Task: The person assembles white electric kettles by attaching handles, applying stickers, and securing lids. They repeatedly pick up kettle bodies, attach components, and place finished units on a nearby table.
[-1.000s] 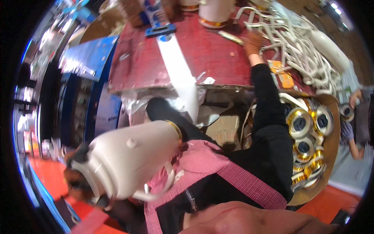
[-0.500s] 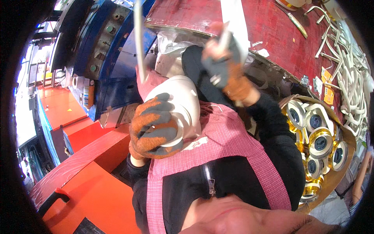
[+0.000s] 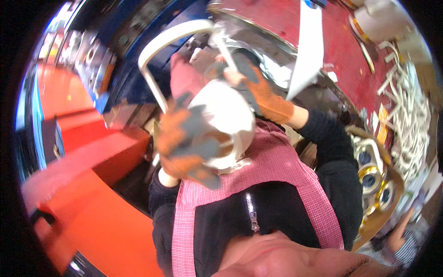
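Observation:
A white round plastic pot (image 3: 224, 104) rests on the lap of my pink checked apron (image 3: 272, 161). My left hand (image 3: 187, 143), in an orange and grey glove, is wrapped round its side; motion smears its fingers. A thin white U-shaped handle (image 3: 177, 30) arches above the pot. One leg of the handle runs down beside my left hand. My right hand (image 3: 260, 92), gloved the same, closes round the other leg at the pot's far right side. Where the handle's ends meet the pot is hidden by my hands.
A red tabletop (image 3: 341, 41) lies far right, with a pile of white bent handles (image 3: 406, 120). A white flat strip (image 3: 308, 51) stands at its edge. A carton (image 3: 385, 210) of gold-rimmed round parts sits at right. Blue machinery (image 3: 134, 64) and orange panels (image 3: 110, 217) are left.
My right hand has come down and left, from beside the white strip to the pot. The handle's arch has come into view and stands over the pot. My left hand stays on the pot.

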A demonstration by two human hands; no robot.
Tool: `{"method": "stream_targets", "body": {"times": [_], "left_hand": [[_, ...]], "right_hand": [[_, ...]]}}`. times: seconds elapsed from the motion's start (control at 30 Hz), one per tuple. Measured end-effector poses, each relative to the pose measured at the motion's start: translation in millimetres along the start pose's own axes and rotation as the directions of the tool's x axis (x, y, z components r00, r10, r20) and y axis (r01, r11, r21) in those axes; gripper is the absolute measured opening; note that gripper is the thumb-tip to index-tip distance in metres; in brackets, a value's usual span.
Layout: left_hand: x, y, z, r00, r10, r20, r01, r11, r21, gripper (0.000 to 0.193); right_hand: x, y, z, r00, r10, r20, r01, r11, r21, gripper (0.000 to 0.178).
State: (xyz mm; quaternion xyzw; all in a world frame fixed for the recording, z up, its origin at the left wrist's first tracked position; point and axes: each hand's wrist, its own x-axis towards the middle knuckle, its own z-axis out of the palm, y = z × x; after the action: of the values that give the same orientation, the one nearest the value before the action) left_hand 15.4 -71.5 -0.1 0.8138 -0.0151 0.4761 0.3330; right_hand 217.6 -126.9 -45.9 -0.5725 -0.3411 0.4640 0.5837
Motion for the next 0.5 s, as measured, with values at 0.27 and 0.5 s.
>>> {"method": "stream_targets", "body": {"times": [0.27,0.5], "left_hand": [[-13,-34,35,0.375,-0.912,-0.167,0.396,0.321,-0.86,0.048],[-12,-23,21,0.54,-0.827,-0.157,0.192,0.302,-0.934,0.046]], "right_hand": [[-51,-74,-24,0.561,-0.515,0.648,0.818,0.465,-0.338,0.045],[-45,-87,-8,0.532,-0.593,0.605,0.842,0.442,-0.308,0.045]]}}
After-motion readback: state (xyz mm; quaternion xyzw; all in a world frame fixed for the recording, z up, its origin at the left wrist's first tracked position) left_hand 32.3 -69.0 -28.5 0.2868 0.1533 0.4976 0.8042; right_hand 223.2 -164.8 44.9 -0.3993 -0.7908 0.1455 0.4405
